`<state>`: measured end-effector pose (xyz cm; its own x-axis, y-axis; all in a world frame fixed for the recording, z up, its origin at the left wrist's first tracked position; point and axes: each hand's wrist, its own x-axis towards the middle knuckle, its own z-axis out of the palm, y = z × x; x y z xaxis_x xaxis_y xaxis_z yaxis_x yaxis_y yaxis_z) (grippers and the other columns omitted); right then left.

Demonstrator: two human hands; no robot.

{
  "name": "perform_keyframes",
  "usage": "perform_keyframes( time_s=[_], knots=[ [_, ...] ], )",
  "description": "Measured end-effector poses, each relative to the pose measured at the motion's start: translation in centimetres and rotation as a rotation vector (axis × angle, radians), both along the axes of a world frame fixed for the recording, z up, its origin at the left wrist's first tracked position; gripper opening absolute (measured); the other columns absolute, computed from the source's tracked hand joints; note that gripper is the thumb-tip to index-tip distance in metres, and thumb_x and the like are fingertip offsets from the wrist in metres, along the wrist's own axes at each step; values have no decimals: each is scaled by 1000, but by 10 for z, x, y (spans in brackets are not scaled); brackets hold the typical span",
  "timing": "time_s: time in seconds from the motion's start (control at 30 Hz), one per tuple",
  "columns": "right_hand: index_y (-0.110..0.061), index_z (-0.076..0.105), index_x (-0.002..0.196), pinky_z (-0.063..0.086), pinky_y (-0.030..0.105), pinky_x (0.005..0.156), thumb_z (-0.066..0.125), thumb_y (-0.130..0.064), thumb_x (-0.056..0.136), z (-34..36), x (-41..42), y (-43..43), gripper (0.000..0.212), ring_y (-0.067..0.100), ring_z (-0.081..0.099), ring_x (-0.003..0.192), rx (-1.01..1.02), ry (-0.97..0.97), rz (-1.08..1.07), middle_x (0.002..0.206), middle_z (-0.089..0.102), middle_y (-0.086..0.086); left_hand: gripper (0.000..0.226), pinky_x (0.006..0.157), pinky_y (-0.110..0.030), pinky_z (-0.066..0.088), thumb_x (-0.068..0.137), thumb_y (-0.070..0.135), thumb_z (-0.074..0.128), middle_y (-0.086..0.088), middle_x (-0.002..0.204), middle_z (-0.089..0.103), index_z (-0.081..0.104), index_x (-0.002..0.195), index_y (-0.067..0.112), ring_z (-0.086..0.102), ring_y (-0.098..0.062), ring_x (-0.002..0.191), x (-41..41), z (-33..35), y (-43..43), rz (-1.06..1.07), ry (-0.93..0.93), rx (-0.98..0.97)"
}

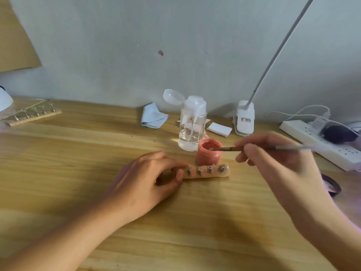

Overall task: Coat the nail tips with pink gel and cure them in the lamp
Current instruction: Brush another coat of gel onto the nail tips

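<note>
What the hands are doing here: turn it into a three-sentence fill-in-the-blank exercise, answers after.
1. The right hand dips the brush into the jar of ____ gel.
2. The left hand holds the strip of nail tips by its ____ end.
3. Behind the jar, the bottle has its lid flipped ____.

Missing words: pink; left; open.

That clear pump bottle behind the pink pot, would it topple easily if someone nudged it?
Possibly: the pump bottle is taller than wide, yet its liquid sits low, which should steady it. Its flip cap stands open, so a fall might leak. Its smooth clear walls probably feel slick.
</note>
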<state>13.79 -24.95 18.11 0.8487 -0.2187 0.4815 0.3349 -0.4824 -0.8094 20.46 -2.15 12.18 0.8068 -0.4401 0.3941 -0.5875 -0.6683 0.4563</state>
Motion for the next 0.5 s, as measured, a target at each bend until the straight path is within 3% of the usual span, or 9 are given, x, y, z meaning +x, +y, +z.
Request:
perform_keyframes(
  time_s=[0.1,0.23,0.33,0.4,0.5],
  knots=[
    [-23,66,84,49,32,63,60,-22,83,11,28,-10,7,5,63,64,-25,86,-74,70,73,-7,31,75,-22,47,85,56,52,28,105,55,65,111,49,52,6,93,2,-2,0,25,12,-6],
    [-22,60,79,37,14,46,63,-23,86,14,53,-10,8,0,56,54,-236,180,-74,67,73,-9,21,74,-22,47,84,51,58,26,107,52,66,101,41,50,6,96,2,-4,0,12,7,8],
    [-20,64,74,50,29,63,64,-26,88,9,60,-5,16,11,65,75,-378,270,-124,69,73,-3,17,71,-16,42,86,46,60,26,103,53,67,101,42,49,8,94,1,-3,0,4,-9,0],
    [-19,63,77,51,35,67,63,-25,87,8,58,-2,12,11,65,73,-360,249,-137,67,72,-3,23,70,-17,43,87,48,56,27,101,53,68,108,45,49,8,91,1,-3,0,-1,-11,-9],
    [-20,58,77,40,23,49,61,-26,80,7,43,-4,7,3,55,50,-194,81,-159,62,69,-3,28,73,-20,46,88,50,53,24,100,54,68,111,47,50,4,90,-1,-1,-1,-3,-16,-25]
  ],
)
